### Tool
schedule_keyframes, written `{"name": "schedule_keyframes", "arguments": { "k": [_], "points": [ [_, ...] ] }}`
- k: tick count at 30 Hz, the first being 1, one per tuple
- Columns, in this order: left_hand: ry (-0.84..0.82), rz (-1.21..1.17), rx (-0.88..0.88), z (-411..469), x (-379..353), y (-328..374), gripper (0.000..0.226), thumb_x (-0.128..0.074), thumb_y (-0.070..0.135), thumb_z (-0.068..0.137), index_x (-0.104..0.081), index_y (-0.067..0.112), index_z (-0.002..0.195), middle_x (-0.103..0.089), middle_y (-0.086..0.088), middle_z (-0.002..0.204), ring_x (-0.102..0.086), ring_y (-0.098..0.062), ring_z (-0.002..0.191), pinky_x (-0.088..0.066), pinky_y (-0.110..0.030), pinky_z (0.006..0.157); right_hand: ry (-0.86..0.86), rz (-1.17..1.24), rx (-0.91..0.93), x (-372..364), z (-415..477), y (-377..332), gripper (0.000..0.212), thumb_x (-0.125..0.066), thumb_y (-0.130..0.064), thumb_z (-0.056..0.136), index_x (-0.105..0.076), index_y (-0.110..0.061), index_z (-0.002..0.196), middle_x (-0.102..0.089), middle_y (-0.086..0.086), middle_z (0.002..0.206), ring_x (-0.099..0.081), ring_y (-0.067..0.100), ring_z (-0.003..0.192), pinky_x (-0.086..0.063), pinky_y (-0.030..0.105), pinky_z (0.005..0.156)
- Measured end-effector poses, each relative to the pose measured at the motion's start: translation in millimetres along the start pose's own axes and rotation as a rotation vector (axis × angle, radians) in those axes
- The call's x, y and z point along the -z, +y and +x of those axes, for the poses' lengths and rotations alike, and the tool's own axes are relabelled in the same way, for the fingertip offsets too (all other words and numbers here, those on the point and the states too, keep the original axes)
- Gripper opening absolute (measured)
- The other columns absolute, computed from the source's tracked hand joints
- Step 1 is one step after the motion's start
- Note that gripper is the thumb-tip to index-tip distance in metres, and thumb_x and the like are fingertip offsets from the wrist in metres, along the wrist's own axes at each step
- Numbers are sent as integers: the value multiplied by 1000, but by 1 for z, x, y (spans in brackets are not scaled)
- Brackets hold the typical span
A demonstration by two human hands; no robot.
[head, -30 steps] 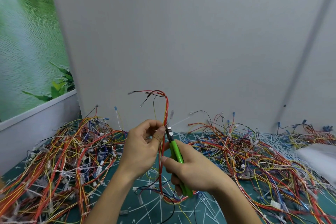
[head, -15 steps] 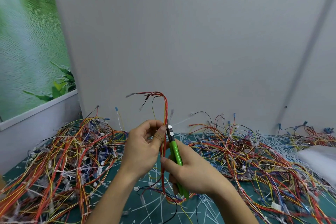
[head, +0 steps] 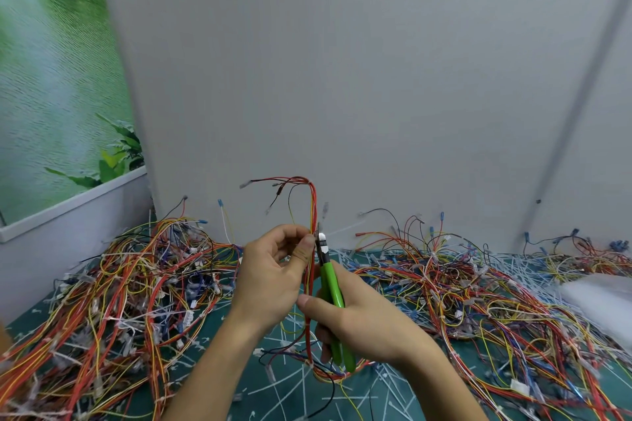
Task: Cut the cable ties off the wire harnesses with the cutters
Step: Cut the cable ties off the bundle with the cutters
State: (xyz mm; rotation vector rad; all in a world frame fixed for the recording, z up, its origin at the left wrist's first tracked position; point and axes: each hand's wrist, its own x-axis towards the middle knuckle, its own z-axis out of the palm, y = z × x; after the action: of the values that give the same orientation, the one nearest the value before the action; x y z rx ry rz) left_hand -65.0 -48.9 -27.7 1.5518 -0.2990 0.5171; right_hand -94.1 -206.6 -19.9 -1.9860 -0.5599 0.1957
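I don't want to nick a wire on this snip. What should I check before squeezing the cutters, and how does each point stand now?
1. Left hand pinches the harness beside the cut spot: ok.
2. Right hand grips the green cutters round the handles: ok.
3. Cutter head sits against the harness: ok.
4. Blades round the cable tie alone, no wire between them: cannot tell, too small.
5. Left thumb out of the blades' way: cannot tell; it lies right beside the head.
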Motion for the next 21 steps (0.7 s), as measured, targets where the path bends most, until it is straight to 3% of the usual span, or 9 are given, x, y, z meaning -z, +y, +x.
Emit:
{"name": "schedule_keyframes", "arguments": {
  "k": [3, 6, 10, 12, 15, 21],
  "points": [
    [13, -16, 10, -1, -1, 1, 11, -69, 42, 81, -73, 37, 90, -75, 6, 86, -71, -10, 80, -58, -27, 66, 31, -26, 41, 2, 1, 3, 11, -62, -37, 96, -53, -44, 97, -57, -10, 70, -61, 19, 63, -62, 54, 70],
    [16, -23, 5, -2, -2, 3, 10, -70, 42, 81, -73, 35, 88, -74, 6, 83, -69, -6, 72, -53, -19, 58, 16, -44, 41, 10, -3, 1, 22, -58, -25, 100, -53, -45, 91, -58, -8, 63, -61, 19, 53, -58, 38, 53],
    [26, -25, 6, -2, -5, 3, 15, -70, 40, 81, -73, 28, 90, -74, 7, 81, -67, -4, 69, -51, -18, 56, -4, -36, 11, 14, -6, -2, 20, -57, -23, 101, -51, -40, 91, -60, -7, 59, -62, 16, 48, -51, 29, 47],
    [33, -22, 6, -2, -5, 1, 14, -70, 38, 82, -72, 28, 90, -74, 7, 81, -67, -5, 69, -51, -19, 56, 4, -27, -2, 9, -4, -2, 14, -60, -25, 100, -52, -36, 97, -59, -7, 64, -62, 15, 52, -57, 35, 53],
    [52, -3, -12, -1, -4, -2, 5, -71, 36, 84, -74, 34, 88, -75, 8, 84, -70, -8, 77, -55, -21, 65, 14, -50, -10, 2, -2, -3, 12, -63, -31, 97, -52, -35, 101, -60, -5, 74, -64, 17, 67, -61, 55, 79],
    [58, 2, -33, -2, -4, -1, 8, -69, 42, 82, -73, 45, 89, -75, 9, 88, -72, -11, 83, -61, -34, 76, -14, 9, -31, 3, -2, -3, 13, -60, -26, 95, -50, -26, 104, -62, -3, 66, -65, 20, 57, -62, 56, 72]
  ]
}}
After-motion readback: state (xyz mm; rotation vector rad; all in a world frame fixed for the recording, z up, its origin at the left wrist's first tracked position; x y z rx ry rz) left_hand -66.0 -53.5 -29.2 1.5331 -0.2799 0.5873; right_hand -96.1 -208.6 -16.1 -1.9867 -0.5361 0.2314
